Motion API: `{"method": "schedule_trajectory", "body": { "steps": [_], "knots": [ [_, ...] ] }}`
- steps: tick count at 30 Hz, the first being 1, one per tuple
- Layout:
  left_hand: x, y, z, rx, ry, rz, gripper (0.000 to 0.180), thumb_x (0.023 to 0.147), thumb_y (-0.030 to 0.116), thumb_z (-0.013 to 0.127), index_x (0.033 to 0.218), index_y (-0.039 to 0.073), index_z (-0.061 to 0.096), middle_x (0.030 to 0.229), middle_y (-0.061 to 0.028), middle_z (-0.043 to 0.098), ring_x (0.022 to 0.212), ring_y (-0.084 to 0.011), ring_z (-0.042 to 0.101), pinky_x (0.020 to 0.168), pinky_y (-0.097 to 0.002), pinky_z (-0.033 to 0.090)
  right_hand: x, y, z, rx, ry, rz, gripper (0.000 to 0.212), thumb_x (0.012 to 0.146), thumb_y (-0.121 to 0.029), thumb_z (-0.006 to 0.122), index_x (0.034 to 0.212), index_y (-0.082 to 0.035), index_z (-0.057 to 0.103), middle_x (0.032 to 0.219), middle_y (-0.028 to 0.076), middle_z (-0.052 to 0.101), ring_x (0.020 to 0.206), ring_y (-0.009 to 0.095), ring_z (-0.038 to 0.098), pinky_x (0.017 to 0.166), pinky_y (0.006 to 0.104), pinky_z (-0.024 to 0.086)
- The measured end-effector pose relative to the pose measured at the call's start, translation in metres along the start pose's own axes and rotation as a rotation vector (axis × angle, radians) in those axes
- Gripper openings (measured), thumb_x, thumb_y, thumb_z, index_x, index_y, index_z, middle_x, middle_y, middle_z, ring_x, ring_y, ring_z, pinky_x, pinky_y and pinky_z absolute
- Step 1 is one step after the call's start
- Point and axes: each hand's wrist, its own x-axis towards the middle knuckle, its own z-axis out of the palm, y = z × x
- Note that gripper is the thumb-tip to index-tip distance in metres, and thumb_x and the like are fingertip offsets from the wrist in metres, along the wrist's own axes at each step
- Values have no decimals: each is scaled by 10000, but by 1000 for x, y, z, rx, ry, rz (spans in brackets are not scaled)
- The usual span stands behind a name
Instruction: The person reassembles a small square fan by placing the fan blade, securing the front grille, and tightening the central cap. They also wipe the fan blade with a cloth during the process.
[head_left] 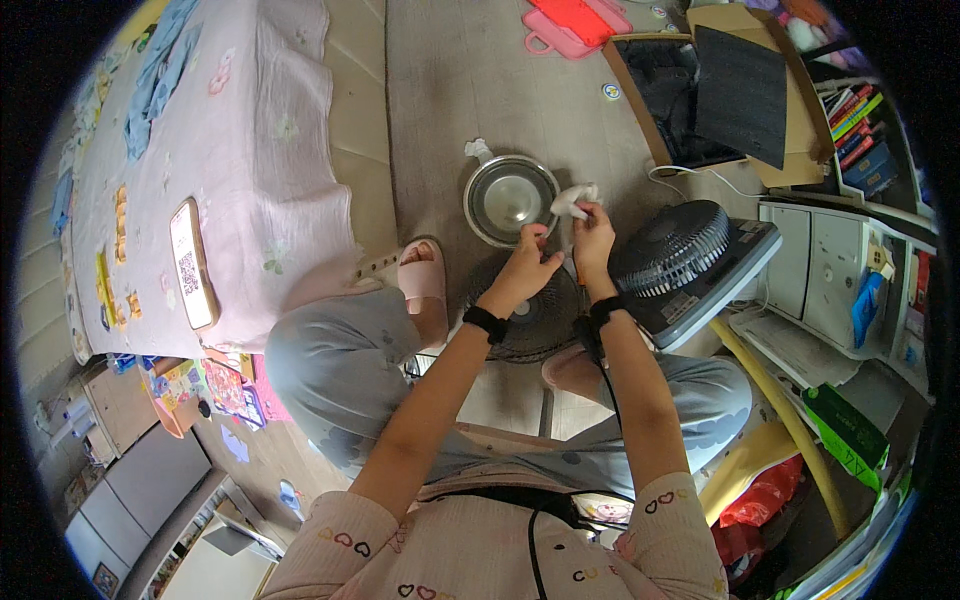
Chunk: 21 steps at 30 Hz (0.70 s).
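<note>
A dark round fan grille (540,322) stands on edge between my knees. My left hand (530,262) pinches its upper rim. My right hand (593,235) is just to the right of it, fingers closed on a crumpled white wipe (575,198) held above the grille's top edge. Both wrists wear black bands. A round metal bowl (507,198) sits on the grey rug just beyond my hands, with a small white scrap (478,150) at its far rim.
The grey fan body (690,260) with its rear grille lies to my right. An open cardboard box (720,90) and a white cabinet (830,275) stand beyond it. A bed (200,150) with a phone (192,262) on it is at my left, and a pink case (570,25) lies far ahead.
</note>
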Motion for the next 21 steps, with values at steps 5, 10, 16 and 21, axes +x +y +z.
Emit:
{"method": "schedule_trajectory", "body": {
  "steps": [5, 10, 16, 21],
  "knots": [
    [4, -28, -8, -4, 46, -37, 575, 964, 337, 663, 1328, -16, 392, 1242, -218, 573, 1100, -271, 605, 941, -386, 497, -27, 9, 21, -60, -191, 207, 194, 867, -79, 659, 1048, -10, 670, 1003, 218, 681, 871, 378, 670, 764, 434, 532],
    [13, -44, -12, -61, 38, -76, 507, 985, 339, 628, 1276, -44, 467, 1204, -211, 610, 1087, -266, 616, 944, -360, 487, -34, 11, 30, 30, -108, 280, 195, 916, -164, 661, 1021, 0, 668, 834, 108, 689, 730, 159, 664, 655, 328, 543],
    [17, -46, -20, -76, 99, -17, 431, 1005, 340, 605, 1249, -4, 516, 1131, -125, 636, 1019, -191, 612, 897, -322, 491, -24, 7, 25, 94, -76, 342, 235, 947, -241, 648, 1016, -17, 665, 809, 89, 677, 670, 142, 628, 598, 323, 525],
    [16, -45, -22, -27, 51, -86, 442, 1004, 316, 587, 1241, -50, 514, 1167, -189, 652, 1074, -263, 636, 935, -349, 485, -36, -4, 25, -192, -241, 210, 403, 915, -398, 679, 1073, -27, 696, 996, 176, 648, 947, 323, 635, 854, 411, 501]
  ]
}}
